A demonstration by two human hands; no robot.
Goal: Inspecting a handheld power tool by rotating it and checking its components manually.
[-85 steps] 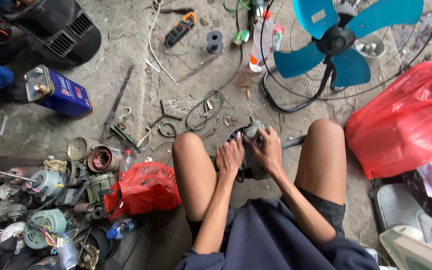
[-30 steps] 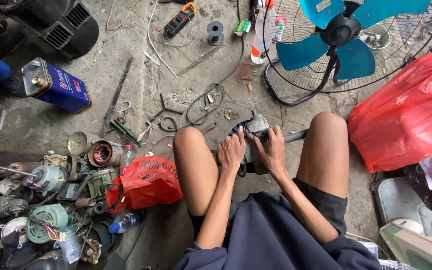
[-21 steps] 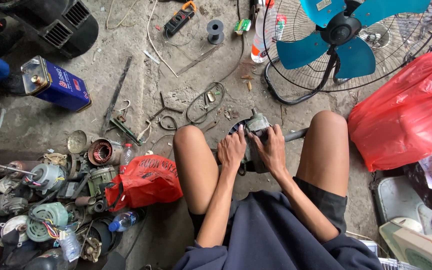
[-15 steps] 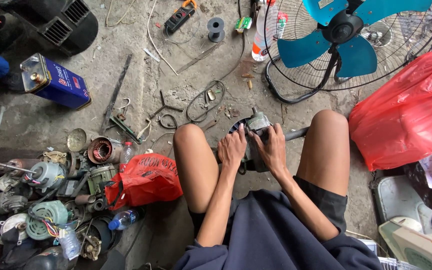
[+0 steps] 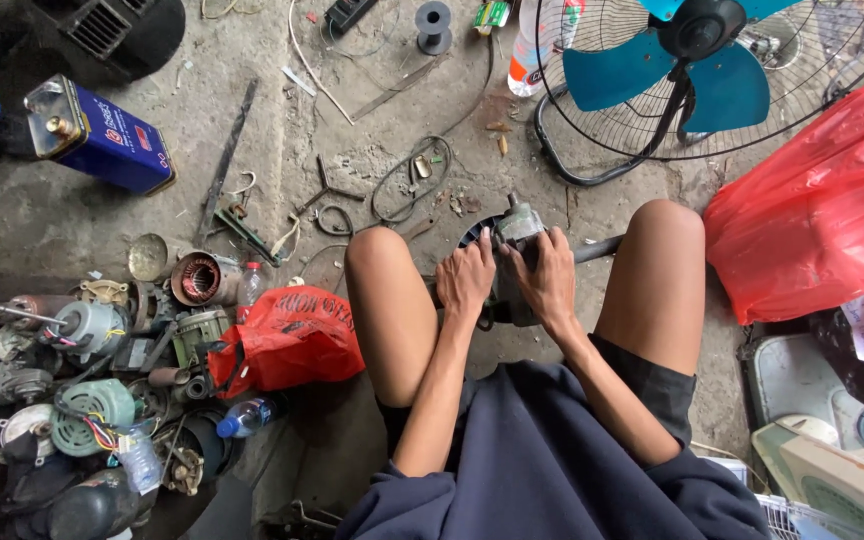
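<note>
A person seated on a workshop floor clasps a small grey motor (image 5: 514,262) between the knees, left hand (image 5: 464,280) and right hand (image 5: 549,280) both wrapped closed around it. The motor's long axis runs away from the sitter, its top end pointing toward the blue floor fan (image 5: 697,70) beyond. Both hands sit as they did half a second earlier; only the view has shifted slightly. Left of the motor lie one small red bag (image 5: 287,338) and one blue tin can (image 5: 100,135); right, one large red bag (image 5: 817,200).
</note>
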